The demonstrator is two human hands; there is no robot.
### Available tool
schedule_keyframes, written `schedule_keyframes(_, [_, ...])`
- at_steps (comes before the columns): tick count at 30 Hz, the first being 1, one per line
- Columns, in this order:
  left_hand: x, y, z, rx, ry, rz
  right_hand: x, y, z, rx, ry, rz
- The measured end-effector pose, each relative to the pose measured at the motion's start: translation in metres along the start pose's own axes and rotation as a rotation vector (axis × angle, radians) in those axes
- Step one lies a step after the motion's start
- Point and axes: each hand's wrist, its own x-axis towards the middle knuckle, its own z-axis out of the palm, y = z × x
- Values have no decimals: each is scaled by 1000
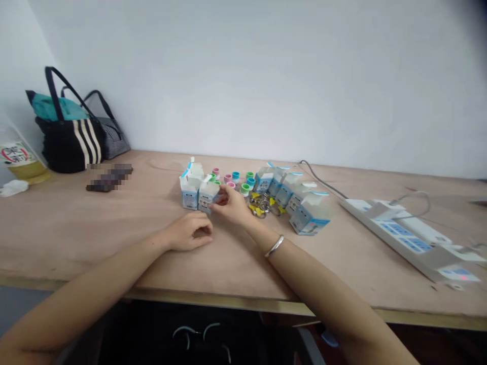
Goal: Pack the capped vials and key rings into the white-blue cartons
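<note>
My right hand (230, 204), with a silver bangle on its wrist, pinches the side of a small white and light-blue cardboard box (207, 196) whose top flaps are up. My left hand (189, 231) rests on the table just in front of that box, loosely curled, thumb apart from the fingers, with nothing in it. Beside the pinched box, on the left, stands another opened box (189, 197). Just behind my right hand are several small round tubs (245, 188) in green, blue and pink. Yellow pieces with metal rings (261, 205) lie to its right.
A row of opened boxes (294, 203) stands right of the tubs. A white power strip (407, 238) with cables lies at the right. At the left are a blurred dark object (110, 178), a black bag (72, 144), a grey bag (114, 137) and a bottle (21, 159).
</note>
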Motion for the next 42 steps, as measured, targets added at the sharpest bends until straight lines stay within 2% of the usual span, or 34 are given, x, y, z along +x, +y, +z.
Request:
schedule_keyframes(3, [-1, 1, 2, -2, -60, 57, -13, -2, -7, -72, 82, -18])
schedule_keyframes(5, [-2, 1, 3, -29, -83, 62, -25, -2, -20, -184, 71, -61])
schedule_keyframes(9, [-5, -2, 8, -30, -102, 35, -44, 0, -45, -411, -166, -212])
schedule_keyframes(12, [-7, -5, 12, 23, -90, 27, -50, 2, -52, -460, -309, -316])
schedule_keyframes(14, [-6, -5, 12, 115, 2, 26, -50, 3, -52, -469, -354, -339])
schedule_keyframes(18, [7, 0, 2, 434, 314, -69, -46, 5, -50, -464, -369, -342])
schedule_keyframes(20, [19, 3, -7, 570, 357, -166, -43, 5, -49, -465, -373, -325])
schedule_keyframes(23, [36, 4, -17, 686, 252, -256, -35, 5, -48, -508, -273, -206])
schedule_keyframes(25, [42, 3, -21, 706, 189, -268, -27, 6, -47, -538, -148, -123])
schedule_keyframes(27, [43, 2, -22, 699, 173, -240, -17, 7, -46, -559, -65, -96])
schedule_keyframes(31, [33, 0, -22, 644, 205, -79, -1, 10, -43, -612, -38, -108])
schedule_keyframes(35, [24, 2, -21, 530, 267, 98, 3, 11, -39, -626, 17, -115])
schedule_keyframes(38, [20, 5, -20, 432, 295, 137, -2, 9, -38, -580, 91, -154])
schedule_keyframes(42, [19, 9, -16, 248, 248, 131, -8, 2, -48, -459, 248, -219])
